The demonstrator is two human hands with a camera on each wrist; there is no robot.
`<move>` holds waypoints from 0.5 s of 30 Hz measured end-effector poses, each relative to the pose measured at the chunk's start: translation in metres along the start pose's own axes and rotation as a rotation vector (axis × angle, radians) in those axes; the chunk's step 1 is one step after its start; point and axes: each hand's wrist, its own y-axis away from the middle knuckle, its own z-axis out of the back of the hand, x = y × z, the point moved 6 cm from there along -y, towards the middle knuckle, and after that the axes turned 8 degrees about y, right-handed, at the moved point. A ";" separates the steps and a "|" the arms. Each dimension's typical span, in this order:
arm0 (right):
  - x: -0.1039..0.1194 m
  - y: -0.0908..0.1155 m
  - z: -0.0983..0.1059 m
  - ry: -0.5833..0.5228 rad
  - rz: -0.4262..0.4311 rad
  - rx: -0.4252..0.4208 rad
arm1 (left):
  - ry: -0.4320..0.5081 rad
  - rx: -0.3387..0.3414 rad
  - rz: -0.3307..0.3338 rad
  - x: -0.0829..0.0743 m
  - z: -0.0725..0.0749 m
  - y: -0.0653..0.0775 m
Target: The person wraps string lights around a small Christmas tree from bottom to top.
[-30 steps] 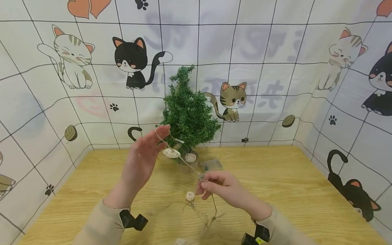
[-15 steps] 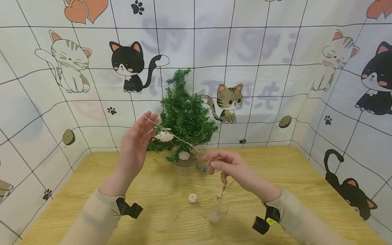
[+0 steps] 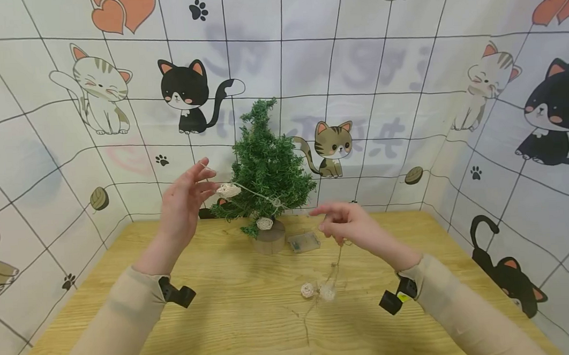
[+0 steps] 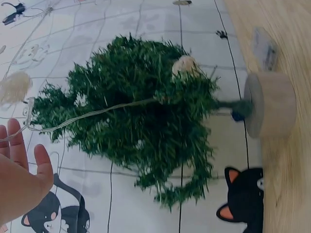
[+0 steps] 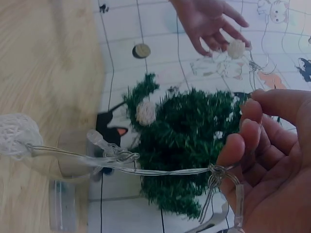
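A wire light string with pale woven balls runs between the hands in front of a small green artificial tree. My left hand is raised left of the tree, fingers loosely extended, the wire passing over them. One woven ball hangs beside its fingertips. My right hand, right of the tree, holds the wire in curled fingers; its forefinger points left. From it the string drops to two more balls, one white ball and one cream ball. Another woven ball sits low on the tree.
The tree stands on a round wooden base on the wooden table. A clear box lies right of the base. Cloth with cat prints hangs behind and along both sides.
My hands have moved apart, the left one left and upward, the right one right and upward. The light string is stretched more widely across the tree, and its lower balls have shifted right.
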 end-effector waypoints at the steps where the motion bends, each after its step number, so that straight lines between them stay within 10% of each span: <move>1: -0.003 -0.001 0.002 0.023 -0.010 -0.002 | -0.023 -0.004 0.003 0.000 0.002 0.000; 15: -0.024 -0.008 0.038 0.061 -0.071 -0.135 | -0.369 -0.013 0.028 -0.003 0.027 0.000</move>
